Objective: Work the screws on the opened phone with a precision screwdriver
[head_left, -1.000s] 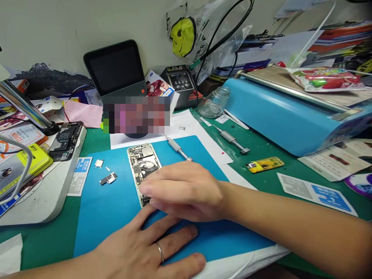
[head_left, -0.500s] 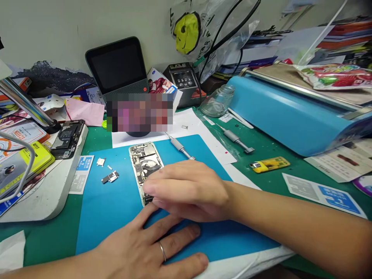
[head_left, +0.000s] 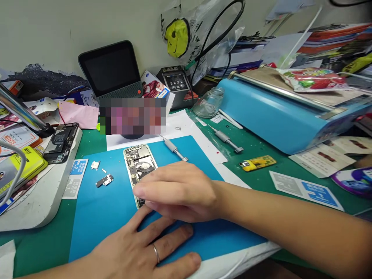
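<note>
Phone (head_left: 136,164) partly covered by right hand (head_left: 178,192);
left hand (head_left: 132,246) laid across mat's (head_left: 100,215) near edge, fingers wide; right fingers curled, anything held cannot be told

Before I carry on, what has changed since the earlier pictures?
Only the camera's view has shifted slightly, so the scene sits further left in the picture; nothing was visibly picked up or released. The right hand stays curled over the opened phone, the left hand spread on the blue mat. Loose parts and grey-handled tools lie as before.
</note>
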Tool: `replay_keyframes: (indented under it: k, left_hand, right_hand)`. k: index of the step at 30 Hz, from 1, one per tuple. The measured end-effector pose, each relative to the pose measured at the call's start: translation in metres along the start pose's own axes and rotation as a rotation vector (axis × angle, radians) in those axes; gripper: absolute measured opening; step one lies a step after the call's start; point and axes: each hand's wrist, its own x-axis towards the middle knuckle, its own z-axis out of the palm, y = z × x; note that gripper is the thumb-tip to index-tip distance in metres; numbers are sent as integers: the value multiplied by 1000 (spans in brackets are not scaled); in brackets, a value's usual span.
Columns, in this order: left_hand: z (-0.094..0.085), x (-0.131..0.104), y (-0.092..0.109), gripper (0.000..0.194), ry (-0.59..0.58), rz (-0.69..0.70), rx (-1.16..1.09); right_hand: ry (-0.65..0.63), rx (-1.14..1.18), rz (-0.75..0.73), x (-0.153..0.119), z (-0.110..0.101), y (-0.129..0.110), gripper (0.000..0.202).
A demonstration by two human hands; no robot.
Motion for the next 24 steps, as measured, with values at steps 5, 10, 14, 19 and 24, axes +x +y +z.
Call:
replay_keyframes:
  k: [5,10,14,19,24]
  left_hand:
    - [1,-4,1,51,-8,-31,54]
    - [-3,-4,0,54,-12,-25,69]
    - [-11,-2,0,55,-88,-26,12]
    - [-17,2,0,56,-126,-44,-120]
    - [-26,7,-2,56,-170,-34,-220]
  right_hand:
    - [-69,-22,1,-1,1,3,28]
    - [-26,23,45,-3,6,5,28]
    - [-26,-3,47,-4,6,5,32]
    - [15,-30,-6,-1,1,2,25]
    - [49,-12,12,3,0,1,32]
